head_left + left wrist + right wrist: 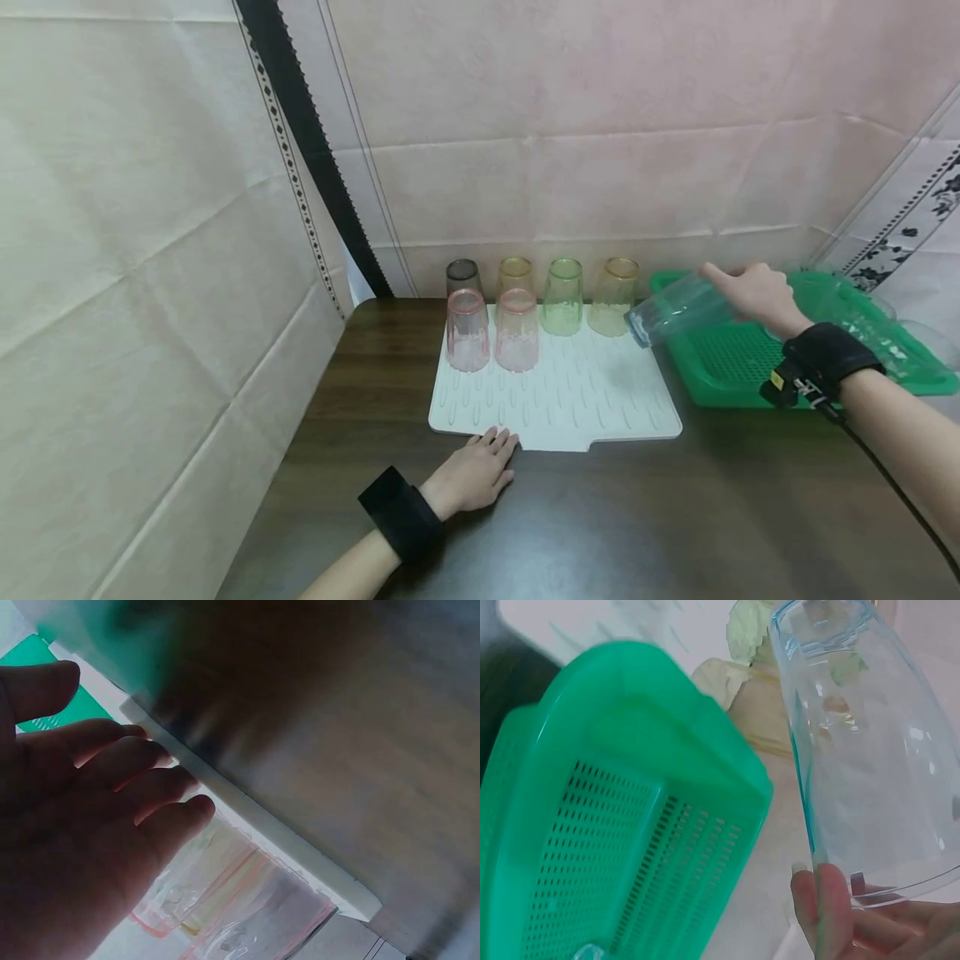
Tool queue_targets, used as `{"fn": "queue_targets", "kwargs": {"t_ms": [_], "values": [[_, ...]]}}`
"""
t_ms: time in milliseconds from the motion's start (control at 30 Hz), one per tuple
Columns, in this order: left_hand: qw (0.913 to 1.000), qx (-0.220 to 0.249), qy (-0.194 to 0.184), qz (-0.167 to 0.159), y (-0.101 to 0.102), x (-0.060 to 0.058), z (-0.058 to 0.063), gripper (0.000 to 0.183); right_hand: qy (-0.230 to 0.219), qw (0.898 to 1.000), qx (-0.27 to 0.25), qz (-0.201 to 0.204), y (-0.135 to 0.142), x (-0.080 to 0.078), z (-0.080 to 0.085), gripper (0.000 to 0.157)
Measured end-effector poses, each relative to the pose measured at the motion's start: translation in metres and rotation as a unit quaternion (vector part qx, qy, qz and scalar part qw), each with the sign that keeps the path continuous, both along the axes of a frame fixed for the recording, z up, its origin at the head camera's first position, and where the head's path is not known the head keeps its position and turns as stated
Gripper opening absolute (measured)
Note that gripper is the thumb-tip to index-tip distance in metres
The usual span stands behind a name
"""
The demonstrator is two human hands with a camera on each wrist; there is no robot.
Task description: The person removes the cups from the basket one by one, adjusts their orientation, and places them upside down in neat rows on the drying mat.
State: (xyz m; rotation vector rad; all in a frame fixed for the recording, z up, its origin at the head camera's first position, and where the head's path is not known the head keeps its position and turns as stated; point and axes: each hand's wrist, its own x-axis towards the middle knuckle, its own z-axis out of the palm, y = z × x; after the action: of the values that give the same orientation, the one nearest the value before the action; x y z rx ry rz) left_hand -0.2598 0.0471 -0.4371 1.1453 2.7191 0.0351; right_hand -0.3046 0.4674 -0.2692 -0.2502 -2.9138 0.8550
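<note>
A clear, blue-tinted glass (681, 310) is being held tilted, thick base near the right edge of a ribbed white mat (558, 412), which is lying flat on a brown table (600, 525).

Dark glass (462, 273) partly hidden behind a pink glass (468, 337), clear glass (877, 765) cropped by right-wrist view's edge, dark blur (240, 667) in left-wrist view.

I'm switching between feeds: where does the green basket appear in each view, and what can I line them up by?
Head: green basket on the right, beside the white mat.
Left wrist: green basket in the upper left, partly hidden by the left hand.
Right wrist: green basket large, filling much of the left side.
Shared landmark: the white mat, visible in all three.
</note>
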Motion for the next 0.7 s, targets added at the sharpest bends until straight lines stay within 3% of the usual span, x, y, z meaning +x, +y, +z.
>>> {"fn": "queue_targets", "kwargs": {"t_ms": [100,333,500,700], "values": [[1.0,-0.007,-0.002,0.003,0.002,0.0,0.001,0.053,-0.009,1.0,-0.015,0.009,-0.004,-0.003,-0.002,0.09],[0.9998,-0.014,-0.004,0.014,0.003,0.002,0.005,0.053,-0.013,0.999,-0.042,0.019,-0.016,-0.013,-0.01,0.08],[0.9997,-0.02,0.004,0.012,0.004,0.002,0.007,0.053,-0.033,0.997,-0.066,0.028,-0.026,-0.019,-0.018,0.088],[0.9994,-0.021,-0.024,0.017,0.006,-0.001,0.009,0.053,-0.072,0.988,-0.126,0.055,-0.038,-0.027,-0.023,0.097]]}}
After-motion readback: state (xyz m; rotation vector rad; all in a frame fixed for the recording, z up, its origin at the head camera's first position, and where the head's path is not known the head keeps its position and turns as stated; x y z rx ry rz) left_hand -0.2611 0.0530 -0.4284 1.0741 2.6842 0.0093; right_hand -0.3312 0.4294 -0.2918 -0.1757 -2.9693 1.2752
